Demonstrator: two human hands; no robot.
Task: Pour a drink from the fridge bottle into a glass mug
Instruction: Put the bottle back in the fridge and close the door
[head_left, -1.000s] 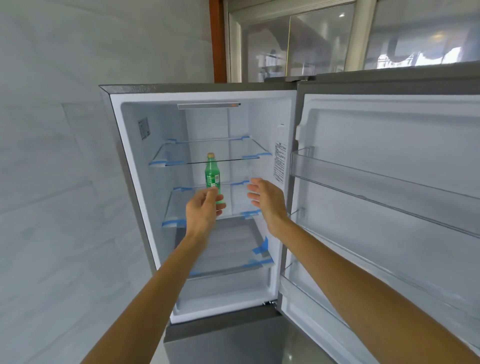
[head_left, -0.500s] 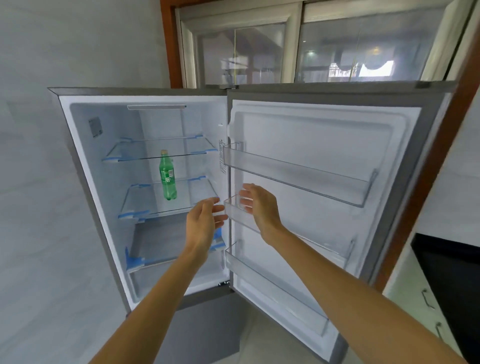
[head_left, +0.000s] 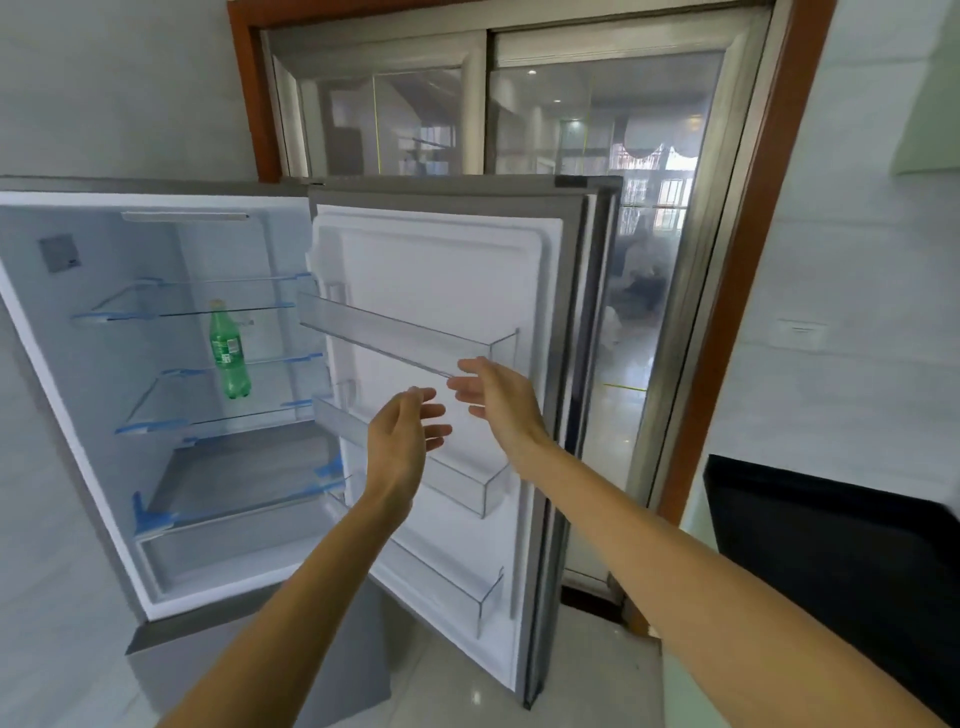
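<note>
**Progress.** The task is standing at an early stage, as judged from this view. The grey fridge with the white-lined compartment (head_left: 249, 260) is standing open, its door (head_left: 441, 270) swung wide to the right. The green plastic bottle with the pale cap (head_left: 228, 353) is standing upright on the middle glass shelf (head_left: 171, 410), untouched and well apart from both hands. No glass mug is showing. Taking out the bottle, uncapping it and pouring are all outstanding.

**Hands.** The left hand (head_left: 402, 436) and the right hand (head_left: 498, 405) are hovering near each other in front of the door's inner face. Both are showing relaxed, spread fingers and are holding nothing.

**Surroundings.** Clear plastic door bins are lining the door; the upper bin (head_left: 405, 335) is sitting just behind the right hand. Sliding glass doors in a brown wooden frame (head_left: 597, 130) are standing behind the fridge. A black panel (head_left: 831, 561) is showing at lower right.

**Obstructions.** Nothing is blocking the bottle; the glass shelf above it is limiting lift height.
</note>
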